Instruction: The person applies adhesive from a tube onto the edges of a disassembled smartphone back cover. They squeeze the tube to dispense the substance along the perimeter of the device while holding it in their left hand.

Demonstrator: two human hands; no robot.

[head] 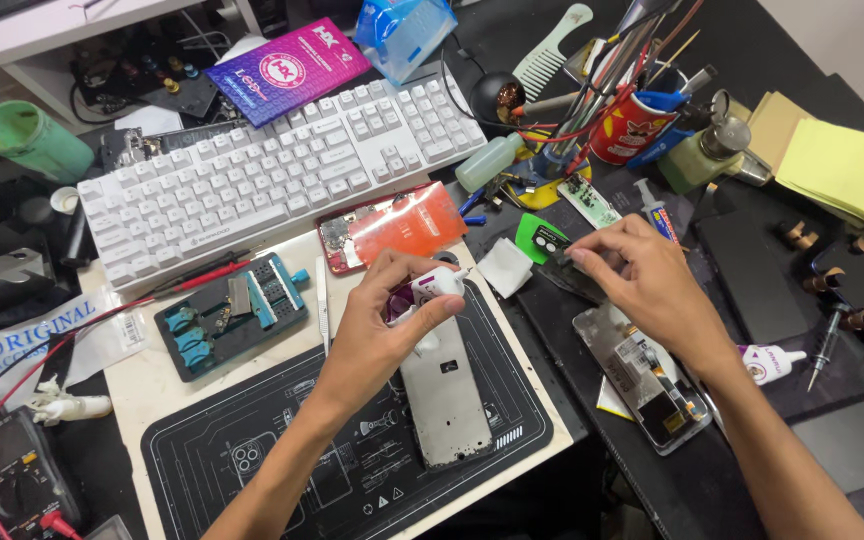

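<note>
Head view, looking down on a crowded repair bench:

Left hand (382, 320) clenched around a small white glue tube (430, 290), nozzle aimed right, held just above the top end of a bare grey phone frame (442, 395). Frame flat on the black work mat (252, 470), long axis running away from the body, top end under the left hand, bottom end nearer the bench edge.

Right hand (642, 285) off to the right of the frame, fingertips pinched on a small dark part (564, 262) beside a green pick (537, 238); too small to tell exactly what the part is. Left hand clearly the nearer of the 2 to the frame; right hand apart from it, across the mat's right edge.

Round about: white keyboard (272, 175) behind the mat, red phone with an orange film (392, 228) just beyond the left hand, blue screw tray (232, 315) to the left, 1 opened phone (642, 375) under the right wrist, yellow cloth (847, 170) far right
</note>
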